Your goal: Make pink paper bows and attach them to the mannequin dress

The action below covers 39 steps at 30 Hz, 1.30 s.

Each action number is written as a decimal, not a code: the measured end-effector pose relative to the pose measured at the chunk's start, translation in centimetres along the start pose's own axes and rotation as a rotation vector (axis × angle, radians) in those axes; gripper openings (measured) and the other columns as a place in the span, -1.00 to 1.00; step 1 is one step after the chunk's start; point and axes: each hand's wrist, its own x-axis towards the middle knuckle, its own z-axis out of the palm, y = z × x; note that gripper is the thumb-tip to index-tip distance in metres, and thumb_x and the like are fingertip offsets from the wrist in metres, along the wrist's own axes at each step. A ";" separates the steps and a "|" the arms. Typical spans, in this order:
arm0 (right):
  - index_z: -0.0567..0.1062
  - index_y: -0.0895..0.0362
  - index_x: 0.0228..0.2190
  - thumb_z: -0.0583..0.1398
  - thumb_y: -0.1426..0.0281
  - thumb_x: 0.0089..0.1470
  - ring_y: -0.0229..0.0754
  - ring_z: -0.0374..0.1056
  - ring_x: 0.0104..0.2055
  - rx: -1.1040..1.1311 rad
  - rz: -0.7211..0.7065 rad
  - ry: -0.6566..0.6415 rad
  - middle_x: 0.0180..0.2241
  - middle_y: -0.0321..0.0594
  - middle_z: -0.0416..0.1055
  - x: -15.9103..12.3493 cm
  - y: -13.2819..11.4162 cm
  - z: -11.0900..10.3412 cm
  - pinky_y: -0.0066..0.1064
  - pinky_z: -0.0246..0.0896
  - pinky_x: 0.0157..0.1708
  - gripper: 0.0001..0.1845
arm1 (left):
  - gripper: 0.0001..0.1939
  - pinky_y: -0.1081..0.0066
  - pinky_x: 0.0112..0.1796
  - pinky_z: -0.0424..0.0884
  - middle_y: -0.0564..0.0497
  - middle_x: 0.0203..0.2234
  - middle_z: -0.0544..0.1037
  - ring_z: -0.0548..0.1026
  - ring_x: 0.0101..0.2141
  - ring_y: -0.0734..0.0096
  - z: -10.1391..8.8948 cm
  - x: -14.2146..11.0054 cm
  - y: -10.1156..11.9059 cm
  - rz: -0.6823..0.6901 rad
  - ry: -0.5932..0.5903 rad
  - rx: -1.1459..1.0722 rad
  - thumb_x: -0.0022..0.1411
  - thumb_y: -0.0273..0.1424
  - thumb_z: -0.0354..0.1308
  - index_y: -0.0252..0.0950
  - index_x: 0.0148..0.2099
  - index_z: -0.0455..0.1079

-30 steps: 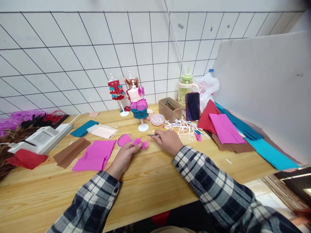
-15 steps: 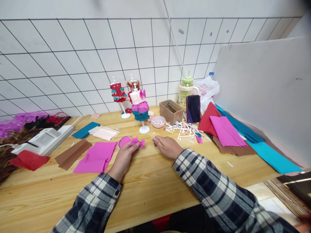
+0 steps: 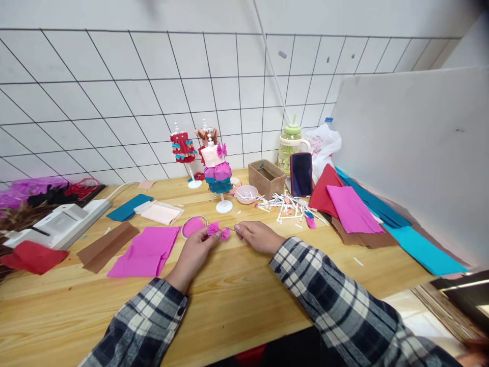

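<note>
head view: our left hand [image 3: 193, 253] was closed in a pinch on the pink bow [image 3: 219, 231], thumb on top near the gathered middle and the other fingers bent beneath, so that both fanned wings showed. our right hand [image 3: 260, 236] was closed too, thumb against forefinger around a thin tool [image 3: 231, 230], its narrow end pointing at the bow's right wing; we could not tell whether it touched the paper or stopped just beside it. the bow sat between our two hands, above the wooden table [image 3: 229, 300]. we judged it to be crepe-like paper, next to weightless, soft and dry rather than slippery, easy to crush or tear at its pleated edges. the tight middle seemed the place to take hold, lightly, since a squeeze on a wing would likely flatten the folds. just behind our left hand lay a ring [image 3: 183, 231] with pink showing inside, and to its left a magenta sheet [image 3: 147, 252]. farther back stood a small dress form [image 3: 217, 171] with a like bow, then a pink bowl [image 3: 246, 200] and white strips [image 3: 284, 206] near a cardboard box [image 3: 263, 185]
</note>
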 end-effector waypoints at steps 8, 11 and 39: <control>0.44 0.11 -0.36 -0.14 0.18 0.31 -0.20 0.31 -0.28 -0.071 0.084 0.085 -0.35 -0.21 0.46 0.0 0.2 -0.3 -0.41 0.07 -0.27 -0.53 | -0.65 0.30 -0.17 0.37 -0.06 -0.27 0.63 0.52 -0.24 0.16 0.0 -0.1 0.1 0.019 0.025 0.036 0.06 -0.13 0.21 -0.29 -0.24 0.53; 0.46 0.11 -0.40 -0.11 0.15 0.30 -0.20 0.33 -0.25 -0.026 0.101 0.041 -0.34 -0.22 0.47 0.0 0.3 -0.4 -0.40 0.08 -0.24 -0.52 | -0.66 0.28 -0.18 0.38 -0.07 -0.27 0.63 0.52 -0.24 0.13 0.0 0.0 0.1 0.036 0.028 0.033 0.05 -0.12 0.20 -0.30 -0.27 0.53; 0.39 0.13 -0.50 -0.07 0.15 0.28 -0.27 0.21 -0.42 0.053 0.045 0.066 -0.50 -0.30 0.33 0.5 1.0 0.3 -0.46 0.03 -0.40 -0.54 | -0.62 0.29 -0.17 0.37 -0.07 -0.27 0.63 0.52 -0.22 0.12 0.1 -0.1 0.0 -0.007 0.028 0.041 0.04 -0.09 0.22 -0.30 -0.25 0.54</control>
